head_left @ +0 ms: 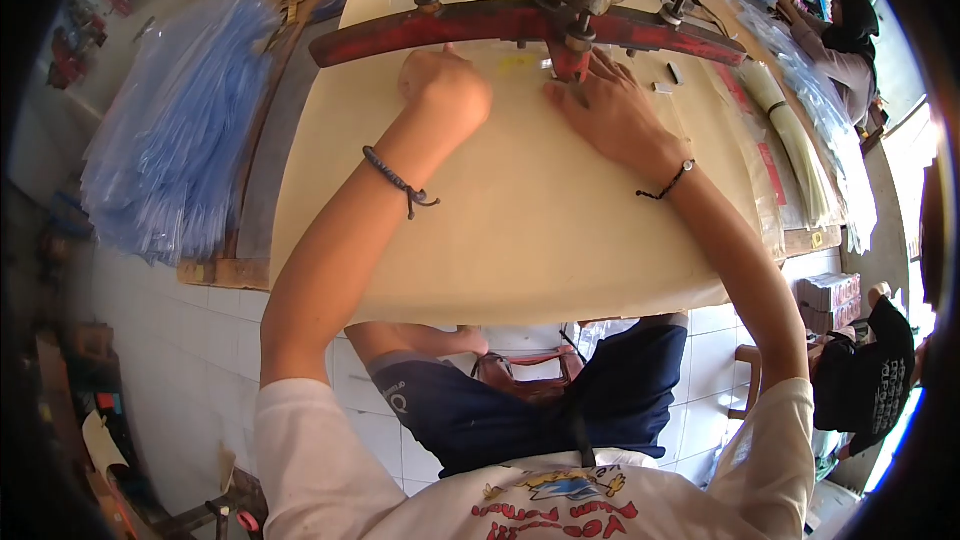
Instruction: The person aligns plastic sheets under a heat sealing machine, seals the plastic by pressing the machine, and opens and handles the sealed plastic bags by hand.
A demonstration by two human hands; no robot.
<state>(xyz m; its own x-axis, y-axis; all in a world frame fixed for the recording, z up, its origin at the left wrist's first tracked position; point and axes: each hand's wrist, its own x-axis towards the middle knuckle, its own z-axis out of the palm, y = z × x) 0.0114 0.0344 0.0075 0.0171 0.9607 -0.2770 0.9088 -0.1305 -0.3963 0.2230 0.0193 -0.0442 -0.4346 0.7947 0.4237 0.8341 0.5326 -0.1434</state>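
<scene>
A large tan sheet covers the worktable. Across its far part runs a red metal bar, part of a dark clamp-like machine. My left hand lies on the sheet just below the bar, its fingers curled in; what they hold, if anything, is hidden. My right hand rests on the sheet with fingers spread, beside the machine's red centre piece, partly behind it. A small yellow mark shows between the hands. Right of my right hand lie a small dark piece and a small pale piece.
Clear bluish plastic sheets are piled at the left. On the right are a bundled roll of pale plastic and more plastic sheets. One person is at the upper right, another at the lower right.
</scene>
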